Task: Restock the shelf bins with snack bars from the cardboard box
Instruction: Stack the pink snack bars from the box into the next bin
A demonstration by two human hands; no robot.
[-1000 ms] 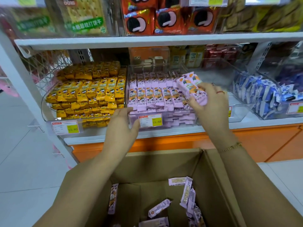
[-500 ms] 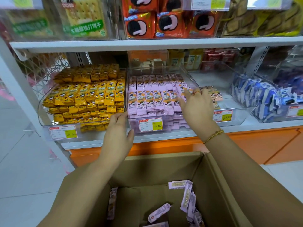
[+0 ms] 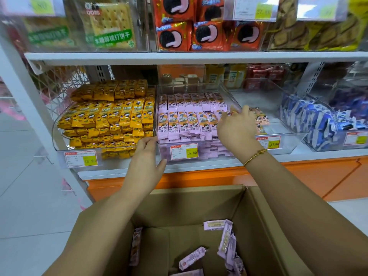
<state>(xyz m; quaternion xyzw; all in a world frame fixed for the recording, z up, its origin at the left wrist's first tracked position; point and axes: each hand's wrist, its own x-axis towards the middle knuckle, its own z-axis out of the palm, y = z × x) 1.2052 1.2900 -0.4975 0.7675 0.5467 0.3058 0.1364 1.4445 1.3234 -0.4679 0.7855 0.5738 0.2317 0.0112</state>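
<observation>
A clear shelf bin (image 3: 211, 155) holds neat rows of pink snack bars (image 3: 185, 120). My right hand (image 3: 237, 129) reaches over the bin's right end, its straight fingers touching the rightmost bars and holding nothing. The fingers of my left hand (image 3: 146, 156) rest on the bin's front left corner, with the thumb spread against the front wall. Below my arms stands the cardboard box (image 3: 199, 191), flaps up. Several loose pink bars (image 3: 192, 259) lie on its bottom, and more lean against its right wall (image 3: 226, 239).
A bin of yellow snack packs (image 3: 111, 116) stands to the left. To the right are a nearly bare clear bin (image 3: 282, 124) with a few bars at its left side, and a bin of blue packets (image 3: 310, 120). The white upper shelf (image 3: 179, 56) overhangs the bins.
One second ago my right hand gripped a handful of pink bars above the bin. Those bars now lie in the bin and the fingers are straight. My left hand rose to the bin's corner.
</observation>
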